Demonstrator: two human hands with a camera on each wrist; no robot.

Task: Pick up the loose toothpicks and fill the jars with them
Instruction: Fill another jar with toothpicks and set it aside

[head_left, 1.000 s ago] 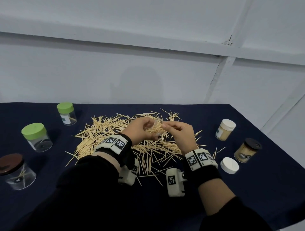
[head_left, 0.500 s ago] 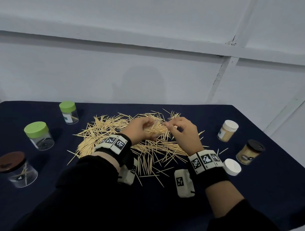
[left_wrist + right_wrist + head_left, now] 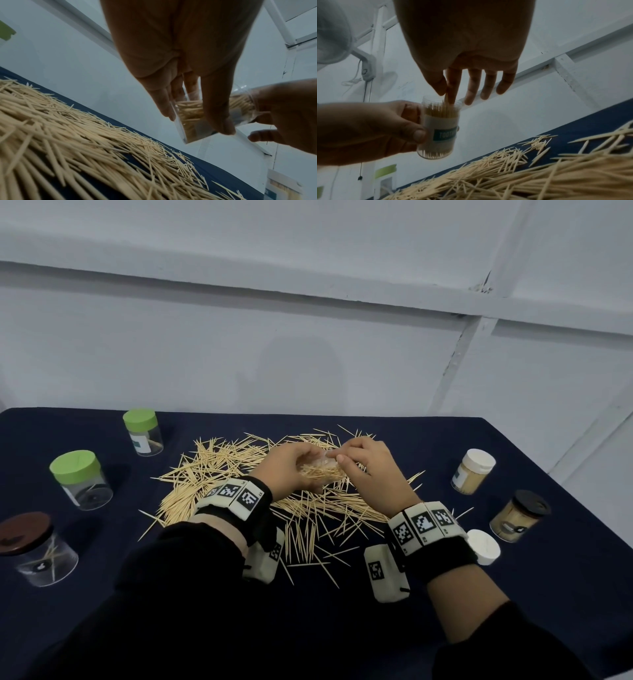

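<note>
Clear plastic jar gripped in the left hand is packed nearly full; right hand pinches a toothpick into its mouth. Below both hands, a big loose pile still covers the counter, so loads left.

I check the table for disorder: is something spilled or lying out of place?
Yes: pale wooden toothpicks lie scattered across the dark blue tablecloth, and a round white lid lies loose, on no jar.

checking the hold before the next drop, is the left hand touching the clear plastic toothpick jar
Touching. In the right wrist view, the left hand wraps its thumb and fingers around the clear plastic toothpick jar.
</note>
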